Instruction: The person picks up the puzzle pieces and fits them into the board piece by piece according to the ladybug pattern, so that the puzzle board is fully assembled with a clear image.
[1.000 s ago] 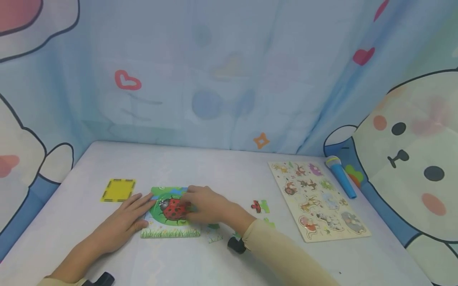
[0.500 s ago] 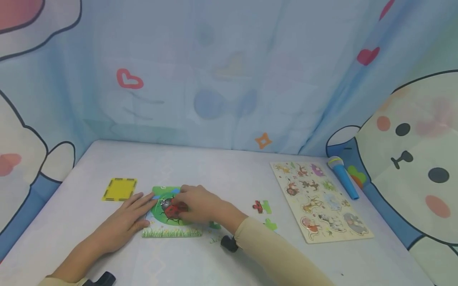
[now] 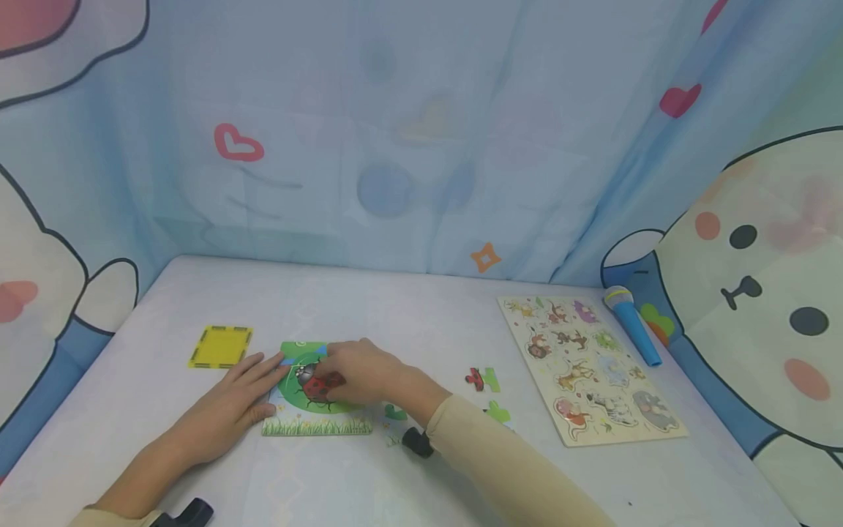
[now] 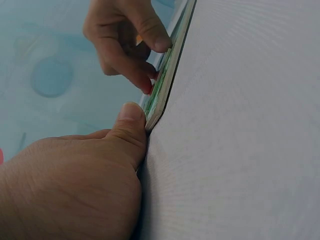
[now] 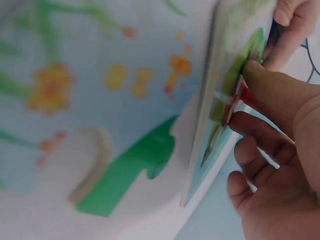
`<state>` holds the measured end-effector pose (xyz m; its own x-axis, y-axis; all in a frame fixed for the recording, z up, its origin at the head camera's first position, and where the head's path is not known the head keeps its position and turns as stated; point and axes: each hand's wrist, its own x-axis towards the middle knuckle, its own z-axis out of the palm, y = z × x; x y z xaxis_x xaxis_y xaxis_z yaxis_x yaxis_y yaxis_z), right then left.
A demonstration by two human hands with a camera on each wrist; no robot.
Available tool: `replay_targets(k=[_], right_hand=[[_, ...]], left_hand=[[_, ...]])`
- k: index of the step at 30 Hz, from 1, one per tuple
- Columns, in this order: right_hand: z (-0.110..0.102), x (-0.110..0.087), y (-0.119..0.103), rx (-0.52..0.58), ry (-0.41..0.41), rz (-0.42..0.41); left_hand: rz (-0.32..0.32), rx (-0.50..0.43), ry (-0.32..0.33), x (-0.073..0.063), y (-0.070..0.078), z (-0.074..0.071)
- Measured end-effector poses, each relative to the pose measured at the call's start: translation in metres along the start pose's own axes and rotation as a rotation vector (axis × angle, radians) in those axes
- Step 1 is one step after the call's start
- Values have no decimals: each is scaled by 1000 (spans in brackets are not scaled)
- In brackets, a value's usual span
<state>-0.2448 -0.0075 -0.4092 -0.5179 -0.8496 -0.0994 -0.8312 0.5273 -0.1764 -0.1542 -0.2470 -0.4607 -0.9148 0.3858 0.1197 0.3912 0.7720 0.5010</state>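
Note:
A ladybug jigsaw puzzle (image 3: pixel 296 402) in a flat board lies on the table, grass printed along its near edge. My left hand (image 3: pixel 227 410) rests at its left side, fingers stretched out and fingertips on the edge; in the left wrist view the thumb (image 4: pixel 131 117) touches the board's corner. My right hand (image 3: pixel 365 373) is over the board's right half and hides that part. In the right wrist view its thumb and index finger pinch a red puzzle piece (image 5: pixel 234 102) at the ladybug picture. Whether the piece is seated in the board, I cannot tell.
Loose puzzle pieces (image 3: pixel 483 379) lie right of the board, with a green piece (image 3: pixel 498 412) nearer and another (image 3: pixel 395 412) beside the board. A yellow square tile (image 3: pixel 222 347) lies at left. An animal peg puzzle (image 3: pixel 586 373) and a blue toy microphone (image 3: pixel 632 326) are at right.
My right hand has moved a little left over the ladybug, uncovering more of the green piece beside the board. My left hand stays at the board's left edge.

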Motion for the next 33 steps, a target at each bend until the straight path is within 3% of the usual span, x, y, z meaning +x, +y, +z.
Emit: replay_targets(k=[6,13,19,33], right_hand=[[1,-3,4,-13,2,-57],[-5,-20,22,286,-66,8],[-8,-46,41,454,11,106],[-21,-121,91,415,206,268]], left_hand=[[6,4,1,0,0,-1],[0,1,-3,0,0,-1],[-9,-2,-5,-1,2,-1],[-9,-19,-3,-3,1,-2]])
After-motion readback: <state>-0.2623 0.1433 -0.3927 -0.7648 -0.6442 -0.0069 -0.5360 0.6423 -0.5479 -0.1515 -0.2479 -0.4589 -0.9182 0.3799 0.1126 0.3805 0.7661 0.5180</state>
